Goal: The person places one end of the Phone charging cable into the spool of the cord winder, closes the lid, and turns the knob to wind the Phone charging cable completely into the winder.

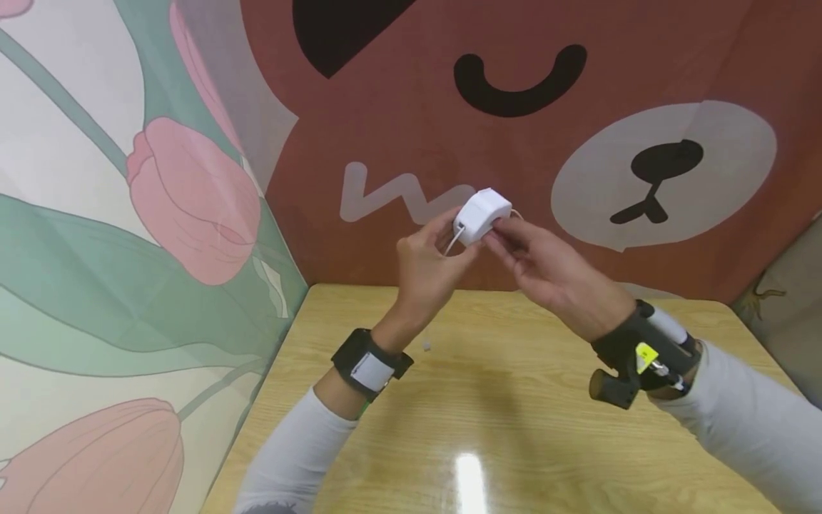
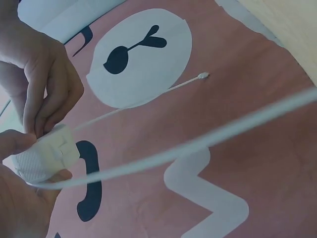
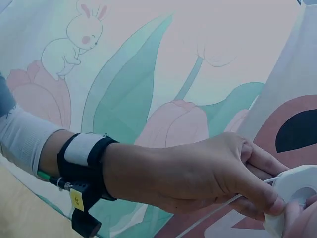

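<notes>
A white rounded plastic case (image 1: 484, 214), with a thin white cord (image 1: 454, 241) leaving it, is held up above the table. My left hand (image 1: 425, 275) grips the case between thumb and fingers at its left end, the cord passing between them. From the right, my right hand (image 1: 559, 275) brings its fingertips to the near side. The right wrist view shows a round hollow in the case (image 3: 300, 179), with a fingertip of the right hand (image 3: 293, 220) at it. A thinner cord with a small white tip (image 2: 203, 76) extends from the far side. The fingers partly hide the case.
The wooden table (image 1: 546, 400) lies below both hands, with a bright glare spot near its front. A small pale piece (image 1: 427, 345) shows beside the left wrist. Printed cloth with a bear (image 1: 398, 143) stands behind, and cloth with tulips (image 1: 193, 200) at left.
</notes>
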`<state>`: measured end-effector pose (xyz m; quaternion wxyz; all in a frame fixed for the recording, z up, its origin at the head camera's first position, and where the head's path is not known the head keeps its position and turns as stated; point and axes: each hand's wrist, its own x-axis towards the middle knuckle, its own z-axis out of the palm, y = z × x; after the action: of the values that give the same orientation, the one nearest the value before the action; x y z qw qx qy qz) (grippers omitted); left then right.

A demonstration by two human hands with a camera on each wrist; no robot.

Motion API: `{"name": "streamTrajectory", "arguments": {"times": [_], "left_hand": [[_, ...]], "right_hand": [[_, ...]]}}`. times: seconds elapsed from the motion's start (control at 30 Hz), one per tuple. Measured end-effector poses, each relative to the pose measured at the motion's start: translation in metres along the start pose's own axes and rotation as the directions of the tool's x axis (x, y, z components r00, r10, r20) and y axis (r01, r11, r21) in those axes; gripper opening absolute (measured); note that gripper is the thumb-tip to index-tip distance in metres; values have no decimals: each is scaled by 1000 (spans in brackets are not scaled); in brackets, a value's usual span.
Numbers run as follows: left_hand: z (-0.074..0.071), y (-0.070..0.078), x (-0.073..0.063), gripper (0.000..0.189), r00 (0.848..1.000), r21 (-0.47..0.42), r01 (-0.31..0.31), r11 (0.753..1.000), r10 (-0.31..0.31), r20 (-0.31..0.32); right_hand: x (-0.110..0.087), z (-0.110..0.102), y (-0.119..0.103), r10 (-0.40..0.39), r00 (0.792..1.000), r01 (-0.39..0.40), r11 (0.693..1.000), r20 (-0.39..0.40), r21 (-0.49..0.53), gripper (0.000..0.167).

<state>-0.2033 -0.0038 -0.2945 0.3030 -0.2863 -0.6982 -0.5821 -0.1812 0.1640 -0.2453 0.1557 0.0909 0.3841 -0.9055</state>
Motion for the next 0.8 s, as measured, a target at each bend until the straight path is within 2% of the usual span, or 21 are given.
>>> {"name": "streamTrajectory", "arguments": {"times": [0.1,0.2,0.23,0.27,0.3,0.33,0.37,0.4,0.43,0.47,0.5,0.53,0.57,0.6,0.63,0.7,0.8], "left_hand": [[-1,-2,-1,44,1000,14,-12,1000,12,-1],[-2,-2,-1,44,1000,37,-17,999,17,-3],[-2,-3,-1,44,1000,43,-15,999,15,-4],[-2,-3,-2,44,1000,50,-7,999,7,-5],[-3,-3,-2,44,1000,57,8,998,-8,-7],[-3,-3,-2,44,1000,60,29,998,-28,-10],[-4,-4,-2,44,999,65,53,996,-52,-13],[-4,-3,-2,45,997,69,82,994,-81,-16],[-5,-3,-2,45,994,70,112,991,-110,-19],[-5,-3,-2,44,990,72,142,987,-141,-21],[-6,-3,-2,45,986,73,169,983,-168,-22],[-6,-3,-2,45,982,74,190,979,-189,-20],[-6,-3,-2,46,979,75,205,976,-205,-18],[-6,-3,-3,46,976,74,218,973,-218,-14],[-6,-3,-3,46,974,73,225,972,-225,-10],[-6,-2,-4,47,973,83,231,969,-231,-5],[-5,-2,-3,46,974,90,224,970,-225,0]], "right_hand": [[1,-1,2,-16,1000,16,1000,4,-18,18],[2,-4,5,-74,997,75,992,15,-101,16],[3,-5,6,-110,994,112,980,24,-162,16],[4,-7,7,-161,986,164,954,34,-249,16],[5,-10,9,-229,972,233,907,54,-352,16],[7,-12,10,-320,942,326,804,100,-497,17],[9,-15,11,-413,893,426,645,181,-635,17],[12,-18,11,-499,816,521,421,290,-742,17],[15,-22,12,-563,711,588,149,421,-795,17],[18,-25,12,-588,589,612,-124,555,-781,16],[21,-28,11,-569,457,602,-367,683,-709,15],[23,-31,11,-511,340,571,-555,790,-605,15],[25,-33,10,-430,250,551,-674,867,-493,17],[25,-35,10,-351,188,526,-753,917,-396,20],[25,-36,10,-276,151,498,-808,949,-314,22],[25,-37,9,-156,121,432,-881,980,-193,26],[24,-37,7,-18,96,322,-946,995,-48,30]]}}
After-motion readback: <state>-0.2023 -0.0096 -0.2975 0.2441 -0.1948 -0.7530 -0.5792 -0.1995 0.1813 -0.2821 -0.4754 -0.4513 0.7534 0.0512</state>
